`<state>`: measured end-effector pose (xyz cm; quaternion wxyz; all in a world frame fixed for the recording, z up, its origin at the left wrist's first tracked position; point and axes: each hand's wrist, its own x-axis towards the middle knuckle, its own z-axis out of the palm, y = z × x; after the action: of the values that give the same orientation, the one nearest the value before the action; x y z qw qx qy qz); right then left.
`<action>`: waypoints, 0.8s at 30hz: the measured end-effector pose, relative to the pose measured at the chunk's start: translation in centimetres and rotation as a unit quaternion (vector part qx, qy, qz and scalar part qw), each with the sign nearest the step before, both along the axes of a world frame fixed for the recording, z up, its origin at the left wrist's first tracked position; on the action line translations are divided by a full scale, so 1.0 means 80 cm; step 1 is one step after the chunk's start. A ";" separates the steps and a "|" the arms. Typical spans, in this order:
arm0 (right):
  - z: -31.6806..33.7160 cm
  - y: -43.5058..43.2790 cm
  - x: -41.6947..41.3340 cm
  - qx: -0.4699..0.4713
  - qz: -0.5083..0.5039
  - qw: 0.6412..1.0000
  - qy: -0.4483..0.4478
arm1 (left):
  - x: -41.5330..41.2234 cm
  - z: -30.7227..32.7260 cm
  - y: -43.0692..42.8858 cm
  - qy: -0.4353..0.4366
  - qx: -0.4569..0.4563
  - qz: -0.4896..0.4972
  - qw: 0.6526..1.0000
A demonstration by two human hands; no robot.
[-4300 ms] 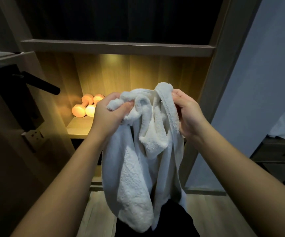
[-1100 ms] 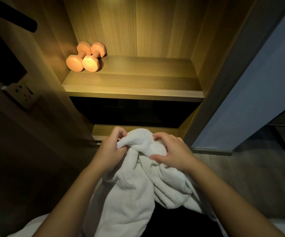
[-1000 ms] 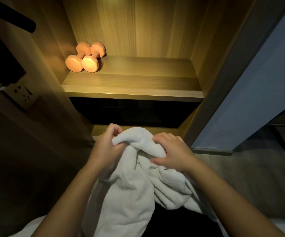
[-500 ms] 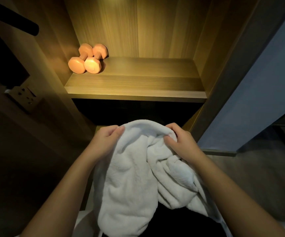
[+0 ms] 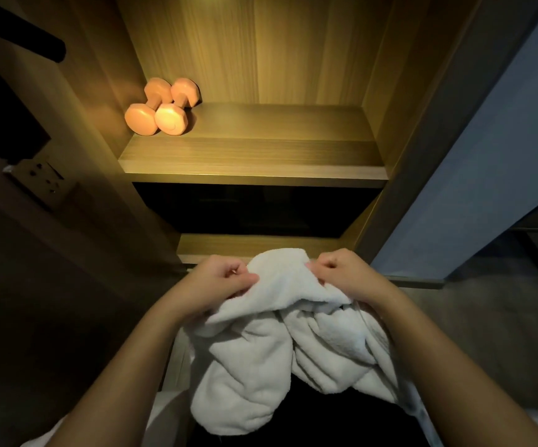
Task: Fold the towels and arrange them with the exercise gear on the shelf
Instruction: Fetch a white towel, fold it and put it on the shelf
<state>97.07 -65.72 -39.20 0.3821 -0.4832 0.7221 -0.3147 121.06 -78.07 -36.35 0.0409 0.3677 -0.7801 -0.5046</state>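
Observation:
A white towel (image 5: pixel 271 337) hangs bunched in front of me, below the lit wooden shelf (image 5: pixel 254 159). My left hand (image 5: pixel 221 282) pinches its top edge on the left side. My right hand (image 5: pixel 345 274) grips the same edge on the right, fingers curled into the cloth. The towel's lower folds droop in two lumps over my dark lap. Two orange dumbbells (image 5: pixel 161 108) lie side by side at the shelf's back left corner, well above and left of both hands.
The shelf's right part is bare wood. A dark compartment (image 5: pixel 254 209) lies under it, with a lower wooden ledge (image 5: pixel 261 245) just beyond my hands. A black handle (image 5: pixel 25 37) and a metal latch plate (image 5: pixel 40 177) are at left; a blue wall (image 5: pixel 493 162) stands at right.
Both hands have shifted along the towel's top edge and now pinch it with curled fingers. The towel's top stands as a hump between them. The view has hardly moved.

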 end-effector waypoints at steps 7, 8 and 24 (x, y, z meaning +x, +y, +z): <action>0.005 -0.009 0.008 0.098 0.143 0.983 0.052 | -0.019 -0.024 0.016 -0.058 -0.006 -0.006 0.998; 0.005 -0.010 0.007 0.101 0.153 0.981 0.068 | -0.018 -0.028 0.015 -0.049 0.008 -0.020 0.999; 0.010 0.021 0.037 -0.230 0.075 0.960 0.141 | -0.017 -0.019 0.004 0.006 0.081 -0.026 0.996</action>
<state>100.07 -64.06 -38.37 0.1777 -0.6498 0.6388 -0.3715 119.67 -77.76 -37.86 0.0026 0.3467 -0.7458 -0.5688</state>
